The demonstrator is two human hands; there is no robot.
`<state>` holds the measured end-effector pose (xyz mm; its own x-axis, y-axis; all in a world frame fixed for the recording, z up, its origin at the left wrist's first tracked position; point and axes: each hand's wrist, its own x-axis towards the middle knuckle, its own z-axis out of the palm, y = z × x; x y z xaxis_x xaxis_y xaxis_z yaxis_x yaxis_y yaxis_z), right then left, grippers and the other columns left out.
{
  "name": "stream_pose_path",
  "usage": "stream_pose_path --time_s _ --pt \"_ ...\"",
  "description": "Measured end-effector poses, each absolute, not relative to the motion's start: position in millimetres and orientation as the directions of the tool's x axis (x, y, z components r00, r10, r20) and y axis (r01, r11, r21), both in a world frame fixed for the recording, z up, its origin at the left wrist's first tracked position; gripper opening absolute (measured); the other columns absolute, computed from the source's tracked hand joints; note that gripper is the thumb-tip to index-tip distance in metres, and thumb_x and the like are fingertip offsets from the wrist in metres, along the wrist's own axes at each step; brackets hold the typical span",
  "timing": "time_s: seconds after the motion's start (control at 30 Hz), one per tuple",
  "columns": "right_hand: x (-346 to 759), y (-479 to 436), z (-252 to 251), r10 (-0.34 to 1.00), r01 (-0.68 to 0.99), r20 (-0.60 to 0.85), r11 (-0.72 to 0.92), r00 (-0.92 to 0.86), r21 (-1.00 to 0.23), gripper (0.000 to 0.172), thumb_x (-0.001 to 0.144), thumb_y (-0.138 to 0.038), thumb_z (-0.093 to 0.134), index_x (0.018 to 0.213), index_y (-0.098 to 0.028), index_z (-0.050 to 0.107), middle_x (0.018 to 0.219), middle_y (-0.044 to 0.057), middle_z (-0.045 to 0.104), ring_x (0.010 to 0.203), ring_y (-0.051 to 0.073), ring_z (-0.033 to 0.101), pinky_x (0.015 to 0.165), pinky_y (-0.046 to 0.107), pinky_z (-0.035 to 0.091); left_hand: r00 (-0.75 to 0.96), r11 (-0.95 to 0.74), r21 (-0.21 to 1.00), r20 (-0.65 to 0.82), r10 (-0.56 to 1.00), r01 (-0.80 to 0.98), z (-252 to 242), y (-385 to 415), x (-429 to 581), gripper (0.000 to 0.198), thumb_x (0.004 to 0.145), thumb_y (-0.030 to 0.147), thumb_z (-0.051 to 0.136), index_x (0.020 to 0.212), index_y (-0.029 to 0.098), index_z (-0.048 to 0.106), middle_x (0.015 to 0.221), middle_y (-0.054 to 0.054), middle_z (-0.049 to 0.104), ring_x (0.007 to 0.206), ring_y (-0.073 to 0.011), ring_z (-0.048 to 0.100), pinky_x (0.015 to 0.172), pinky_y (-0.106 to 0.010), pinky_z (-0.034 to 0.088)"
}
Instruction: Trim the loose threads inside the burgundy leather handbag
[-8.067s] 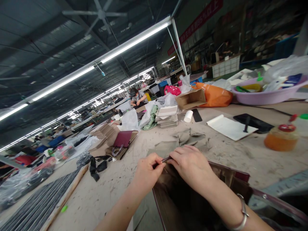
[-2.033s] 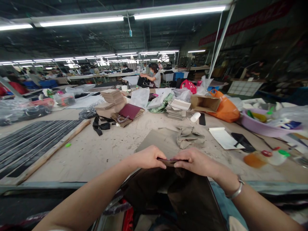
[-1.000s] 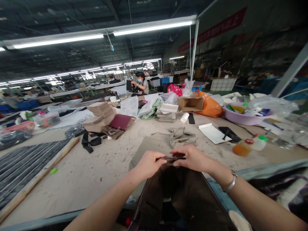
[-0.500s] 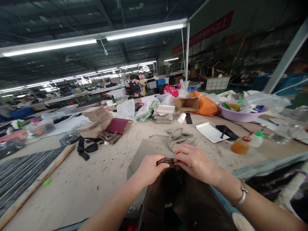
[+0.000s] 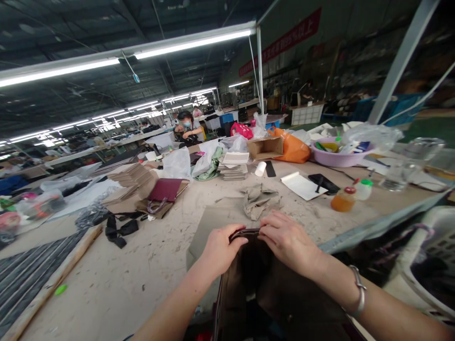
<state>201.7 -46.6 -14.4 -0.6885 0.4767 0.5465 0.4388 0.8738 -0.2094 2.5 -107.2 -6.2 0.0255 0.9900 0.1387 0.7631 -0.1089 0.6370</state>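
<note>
A dark brown bag (image 5: 284, 303) gapes toward me at the table's front edge, its inside in shadow. My left hand (image 5: 223, 244) pinches the far rim of its opening between thumb and fingers. Just to the right, my right hand (image 5: 284, 239) grips the same rim with bent fingers; a silver bracelet circles that wrist. A short stretch of dark edge shows between the two hands. Beyond them lie a flat grey-brown sheet (image 5: 209, 227) and a crumpled piece of brown paper (image 5: 261, 201).
A maroon bag (image 5: 165, 191) lies by stacked brown panels (image 5: 131, 177). Black straps (image 5: 119, 229) are nearby. On the right stand an orange jar (image 5: 343, 200), a notepad (image 5: 302, 185) and a purple basin (image 5: 341, 158). A white basket (image 5: 408, 270) is beside the table. A co-worker (image 5: 188, 130) sits farther back.
My view has turned slightly to the right, so the scene has shifted left and more of the white basket shows. Both hands keep their hold on the bag's rim.
</note>
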Motion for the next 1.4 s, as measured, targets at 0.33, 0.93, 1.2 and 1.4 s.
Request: stream_pose_path --time_s 0.33,0.93,1.2,1.4 --pt "207 -34 1 0.348 0.244 0.485 0.933 -0.802 -0.266 0.012 0.086 -0.015 0.057 0.077 -0.018 0.065 0.087 0.005 0.061 0.095 0.021 0.05 0.089 0.038 0.042 0.202 -0.342 0.383 0.361 0.911 0.858 -9 -108 -4 0.018 0.088 0.022 0.055 0.094 0.025 0.072 0.121 -0.002 0.063 0.104 -0.0171 0.062 0.096 -0.032 0.05" --pt "209 -32 4 0.29 0.243 0.479 0.957 -0.829 -0.158 0.023 0.092 -0.015 0.047 0.08 -0.02 0.066 0.085 0.004 0.059 0.094 0.019 0.049 0.102 0.044 0.033 0.308 -0.427 0.464 0.311 0.899 0.776 -3 -103 -3 0.016 0.087 0.014 0.052 0.085 0.02 0.067 0.108 -0.004 0.066 0.097 -0.0142 0.062 0.093 -0.026 0.047" --pt "215 -31 5 0.264 0.18 0.457 0.959 -0.849 -0.22 0.018 0.087 -0.012 0.052 0.078 -0.02 0.066 0.087 0.003 0.059 0.1 0.019 0.047 0.109 0.046 0.024 0.361 -0.471 0.485 0.308 0.88 0.737 -6 -103 1 0.013 0.085 0.013 0.051 0.08 0.018 0.062 0.098 -0.006 0.064 0.092 -0.0152 0.061 0.085 -0.026 0.048" --pt "217 -31 9 0.248 0.158 0.424 0.958 -0.871 -0.238 0.019 0.087 -0.01 0.051 0.076 -0.019 0.064 0.086 0.003 0.059 0.101 0.019 0.046 0.107 0.045 0.025 0.428 -0.512 0.477 0.28 0.859 0.714 -2 -102 -1 0.017 0.086 0.011 0.048 0.081 0.018 0.063 0.102 -0.005 0.064 0.093 -0.0138 0.06 0.085 -0.024 0.047"
